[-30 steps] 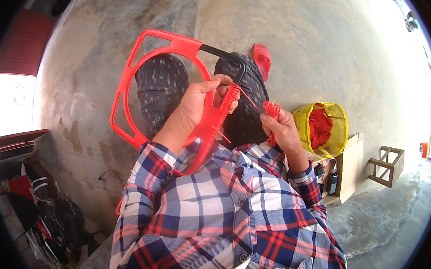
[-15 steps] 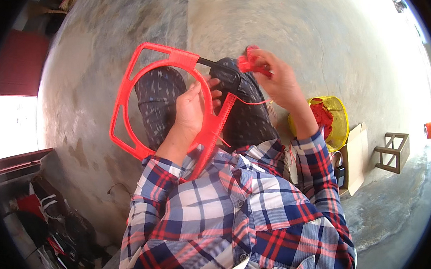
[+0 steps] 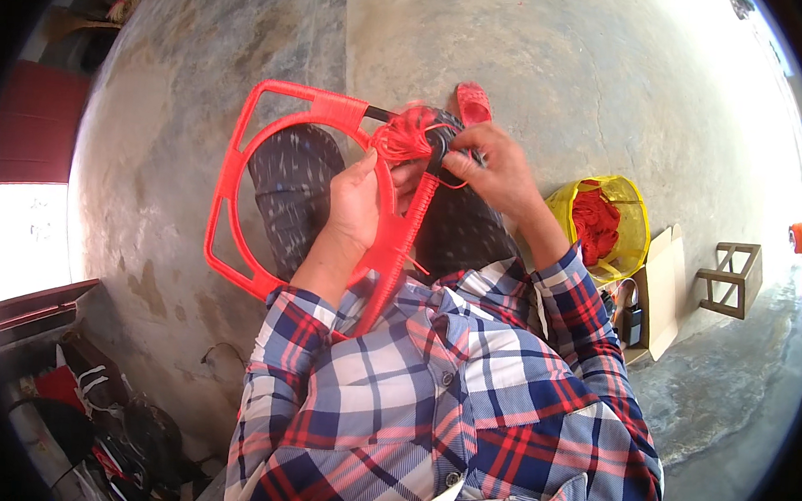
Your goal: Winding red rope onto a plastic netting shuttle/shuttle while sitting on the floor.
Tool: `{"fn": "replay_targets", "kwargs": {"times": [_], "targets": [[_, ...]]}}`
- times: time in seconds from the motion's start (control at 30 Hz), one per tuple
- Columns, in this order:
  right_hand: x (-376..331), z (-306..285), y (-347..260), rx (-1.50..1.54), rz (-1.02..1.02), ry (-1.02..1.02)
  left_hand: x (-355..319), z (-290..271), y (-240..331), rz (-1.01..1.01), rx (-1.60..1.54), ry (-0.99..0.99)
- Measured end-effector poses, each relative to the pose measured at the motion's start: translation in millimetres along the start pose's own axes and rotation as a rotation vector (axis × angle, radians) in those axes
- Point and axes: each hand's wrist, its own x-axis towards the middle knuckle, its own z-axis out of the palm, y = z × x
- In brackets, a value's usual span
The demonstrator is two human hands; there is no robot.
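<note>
A frame [image 3: 233, 165] with a round inner ring, mostly wrapped in red cord, rests over my lap; one upper corner [image 3: 438, 148] is bare black. My left hand [image 3: 354, 201] grips the ring on its right side, thumb in front and fingers partly hidden behind. A loose bundle of red cord [image 3: 405, 135] lies at the gap beside the bare corner, slightly blurred. My right hand [image 3: 494, 172] is closed at that corner, its fingers pinched on the cord by the bundle's end. A loop of cord curves round the corner.
A red slipper [image 3: 473, 103] shows beyond my right knee. To the right stand a yellow basket [image 3: 640, 218] with red cord bundles, an open cardboard box [image 3: 664, 291] and a small wooden stool [image 3: 730, 281]. Assorted items [image 3: 112, 408] are piled at the lower left.
My right hand has come down and left to the bare corner, bringing the red cord bundle into the frame's gap. My left hand and the frame have barely moved.
</note>
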Motion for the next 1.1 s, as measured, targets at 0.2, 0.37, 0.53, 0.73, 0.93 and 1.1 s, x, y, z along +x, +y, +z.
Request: {"fn": "replay_targets", "kwargs": {"times": [0.2,0.37,0.53,0.73,0.93,1.1], "targets": [[-19.1,8.1,16.0,0.568,0.253,0.029,2.3,-4.5,-4.1,-0.061,0.054,0.102],[-44.6,-55.5,0.6,1.273,0.21,0.008,5.7,-19.6,-8.3,-0.14,0.007,0.168],[-64.3,-110.9,7.1,1.503,0.235,0.239,-0.3,-10.8,-1.7,-0.224,0.063,0.144],[-49.3,-48.4,-9.5,0.912,0.651,0.23,4.3,-14.0,-5.0,-0.254,0.05,0.069],[-41.9,-3.4,-36.5,0.778,0.543,-0.185,3.8,-9.5,-8.8,-0.196,0.031,0.075],[-49.9,-24.7,-49.1,0.92,0.474,-0.154,8.6,-23.6,-8.7,-0.215,-0.014,0.064]]}}
